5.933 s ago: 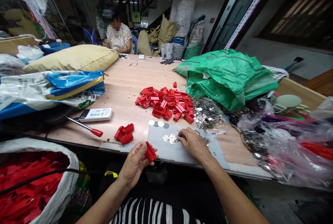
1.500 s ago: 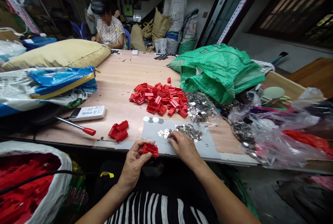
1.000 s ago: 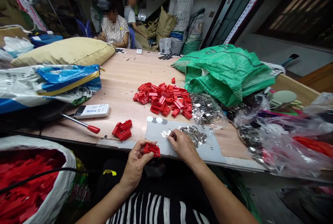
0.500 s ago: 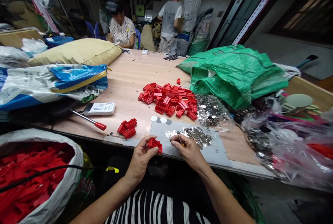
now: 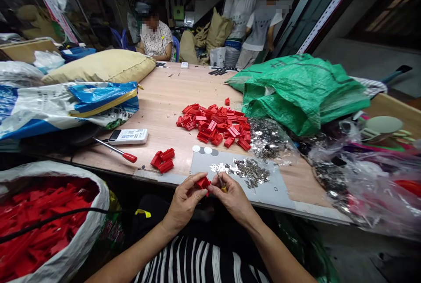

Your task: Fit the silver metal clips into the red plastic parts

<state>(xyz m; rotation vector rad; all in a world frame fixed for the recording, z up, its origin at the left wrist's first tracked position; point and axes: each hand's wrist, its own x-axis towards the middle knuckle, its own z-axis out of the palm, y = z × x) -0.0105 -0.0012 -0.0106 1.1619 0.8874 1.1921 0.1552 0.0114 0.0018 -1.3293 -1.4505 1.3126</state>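
My left hand [image 5: 184,199] pinches a small red plastic piece [image 5: 203,183] just below the table's near edge. My right hand [image 5: 233,197] meets it from the right, its fingers closed on a thin tool with a yellow bit [image 5: 221,183] whose tip is at the red piece. Right above the hands, a grey sheet [image 5: 263,184] carries a scatter of tiny metal parts [image 5: 245,170]. A pile of red plastic pieces [image 5: 217,125] lies further back on the wooden table [image 5: 171,103]. Three more red pieces [image 5: 162,160] sit to the left.
A sack of red pieces [image 5: 42,221] stands at lower left. A red-handled screwdriver [image 5: 115,151] and a white remote [image 5: 129,135] lie on the left. Green bag [image 5: 296,92], clear bags of metal parts [image 5: 348,173], a seated person [image 5: 154,39] and a standing person [image 5: 261,28] are beyond.
Both hands came together at the table edge: the right hand left the metal parts and brought its tool to the red piece. A person at the back walked to the right.
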